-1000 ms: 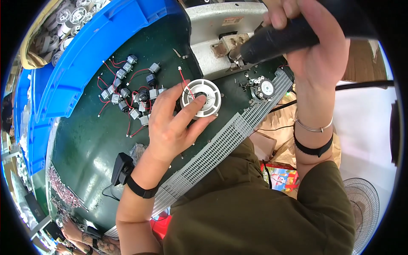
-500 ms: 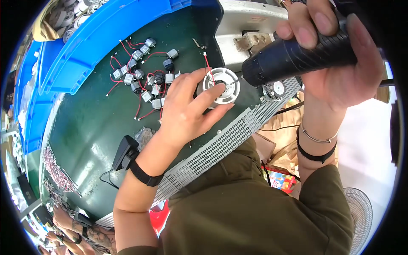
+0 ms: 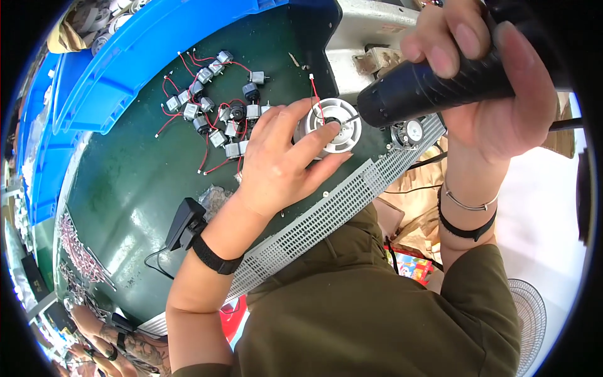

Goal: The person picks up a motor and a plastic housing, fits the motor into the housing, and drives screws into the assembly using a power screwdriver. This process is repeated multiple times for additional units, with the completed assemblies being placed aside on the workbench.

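Note:
My left hand (image 3: 273,154) is curled round a white spoked plastic wheel-shaped housing (image 3: 354,138) on the green tabletop. Its index finger presses at the hub, where a dark part sits, mostly hidden by the fingers. A red wire (image 3: 316,90) with a white plug rises from that hub. In my right hand (image 3: 502,113) is a black electric screwdriver (image 3: 427,94), tilted almost level. Its thin bit (image 3: 352,119) reaches the middle of the housing; whether it sits in a screw I cannot tell. Several small silver motors (image 3: 191,112) with red wires lie left of my left hand.
A blue bin (image 3: 151,53) borders the table's far left. A perforated grey strip (image 3: 314,217) edges the near side, with a round speaker-like part (image 3: 408,133) at its right end. A black device (image 3: 186,223) stands near my left wrist. Another person's tattooed arm (image 3: 141,345) shows lower left.
The housing and my left hand have shifted slightly right in the view. The screwdriver stays at the hub, its rear and my right hand slightly further left.

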A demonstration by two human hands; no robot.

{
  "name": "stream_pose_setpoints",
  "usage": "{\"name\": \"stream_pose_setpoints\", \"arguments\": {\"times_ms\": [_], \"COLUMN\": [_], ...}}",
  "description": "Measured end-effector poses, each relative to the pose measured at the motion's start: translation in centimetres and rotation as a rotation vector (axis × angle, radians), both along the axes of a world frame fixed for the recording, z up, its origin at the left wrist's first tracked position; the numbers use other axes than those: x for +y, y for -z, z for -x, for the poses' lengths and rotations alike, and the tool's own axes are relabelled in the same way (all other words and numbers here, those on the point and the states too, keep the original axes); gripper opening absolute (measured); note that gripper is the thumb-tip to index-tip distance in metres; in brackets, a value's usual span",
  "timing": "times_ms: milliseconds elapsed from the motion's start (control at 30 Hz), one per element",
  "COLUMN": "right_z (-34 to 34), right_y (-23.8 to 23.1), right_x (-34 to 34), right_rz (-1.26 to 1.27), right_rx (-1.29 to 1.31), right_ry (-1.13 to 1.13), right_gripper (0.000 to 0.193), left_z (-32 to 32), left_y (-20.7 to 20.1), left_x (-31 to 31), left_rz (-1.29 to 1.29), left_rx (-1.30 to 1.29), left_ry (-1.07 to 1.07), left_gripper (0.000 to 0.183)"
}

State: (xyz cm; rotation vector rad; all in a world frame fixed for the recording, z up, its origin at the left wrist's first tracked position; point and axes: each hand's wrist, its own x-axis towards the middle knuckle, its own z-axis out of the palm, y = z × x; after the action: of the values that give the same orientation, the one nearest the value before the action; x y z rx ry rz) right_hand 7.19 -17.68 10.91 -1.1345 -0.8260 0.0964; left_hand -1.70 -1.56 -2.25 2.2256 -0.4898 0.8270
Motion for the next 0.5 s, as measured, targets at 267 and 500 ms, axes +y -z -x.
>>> {"name": "stream_pose_setpoints", "arguments": {"times_ms": [267,500], "right_z": [-0.7,-0.4], "right_y": [0.7,0.3], "right_x": [0.9,0.4], "right_rz": [-0.001,0.058], "right_rx": [0.034,-0.055], "right_ry": [-0.102,-0.129], "right_gripper": [0.045,0.032], "left_z": [0.0,0.2], "left_y": [-0.4,-0.9], "left_x": [0.3,0.3], "left_rz": [-0.036,-0.049], "left_rx": [-0.007,0.029], "left_ry": [0.031,0.019], "left_gripper": [0.042,0.039]}}
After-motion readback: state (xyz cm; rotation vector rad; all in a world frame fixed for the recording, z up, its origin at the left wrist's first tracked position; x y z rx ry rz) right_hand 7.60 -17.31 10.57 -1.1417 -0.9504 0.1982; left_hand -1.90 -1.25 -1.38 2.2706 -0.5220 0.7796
